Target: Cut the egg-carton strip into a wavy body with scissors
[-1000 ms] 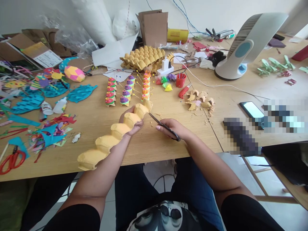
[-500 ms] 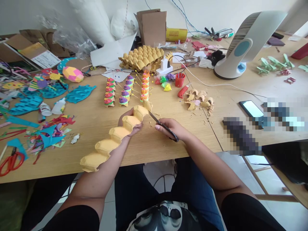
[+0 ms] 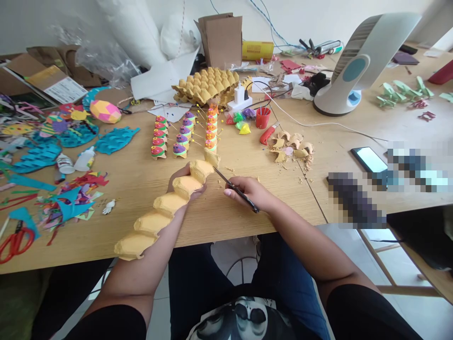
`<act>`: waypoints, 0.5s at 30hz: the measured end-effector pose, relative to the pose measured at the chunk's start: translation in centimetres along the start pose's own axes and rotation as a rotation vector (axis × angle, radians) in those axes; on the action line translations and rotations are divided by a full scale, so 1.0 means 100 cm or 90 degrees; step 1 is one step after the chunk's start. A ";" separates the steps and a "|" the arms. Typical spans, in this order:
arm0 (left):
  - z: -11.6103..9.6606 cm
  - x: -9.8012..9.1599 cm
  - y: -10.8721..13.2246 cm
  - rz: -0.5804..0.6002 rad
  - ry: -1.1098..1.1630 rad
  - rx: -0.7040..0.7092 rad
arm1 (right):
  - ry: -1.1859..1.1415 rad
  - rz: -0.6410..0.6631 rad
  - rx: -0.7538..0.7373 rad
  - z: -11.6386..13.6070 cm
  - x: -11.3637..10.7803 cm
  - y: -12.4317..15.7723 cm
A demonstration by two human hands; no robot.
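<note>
A long yellow egg carton strip of several cups slants over the front of the table and my left forearm. My left hand is closed around it from beneath, near its far end; the strip hides part of the fingers. Dark-handled scissors are gripped in my right hand. Their tips touch the strip's edge close to its last cup, and whether they are cutting through cannot be made out. Just beyond stand three rows of painted egg-cup caterpillars: red, purple and orange, with yellow-headed pins.
Carton scraps lie right of a red utility knife. Egg trays, a red cup and a white fan stand behind. Paper scraps, glue bottles and red-handled scissors are on the left. A phone lies right.
The carton strip and my left hand have moved slightly down and to the left. My right hand has followed a little left with the scissors, their tips still at the strip's far end.
</note>
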State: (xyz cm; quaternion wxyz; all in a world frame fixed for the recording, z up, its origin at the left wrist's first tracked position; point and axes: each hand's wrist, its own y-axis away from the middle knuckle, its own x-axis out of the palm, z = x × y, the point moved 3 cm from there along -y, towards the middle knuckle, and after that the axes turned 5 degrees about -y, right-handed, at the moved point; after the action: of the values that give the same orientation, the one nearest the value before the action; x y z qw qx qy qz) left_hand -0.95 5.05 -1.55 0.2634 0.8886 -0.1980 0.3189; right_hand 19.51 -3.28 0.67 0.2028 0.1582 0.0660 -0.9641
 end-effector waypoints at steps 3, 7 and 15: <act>-0.001 -0.007 -0.002 -0.033 -0.026 -0.005 | -0.073 0.025 -0.007 0.005 0.002 0.002; -0.002 -0.008 -0.002 -0.012 -0.061 -0.003 | -0.132 0.032 0.001 0.006 0.004 0.003; 0.003 -0.011 -0.008 0.017 -0.002 -0.018 | -0.135 0.014 -0.021 0.004 0.008 0.000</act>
State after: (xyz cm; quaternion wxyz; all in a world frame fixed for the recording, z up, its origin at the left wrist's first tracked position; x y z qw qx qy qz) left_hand -1.20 5.75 -2.75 0.2713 0.8825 -0.2146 0.3185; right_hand 18.68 -3.62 0.83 0.2214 0.0527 0.0581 -0.9720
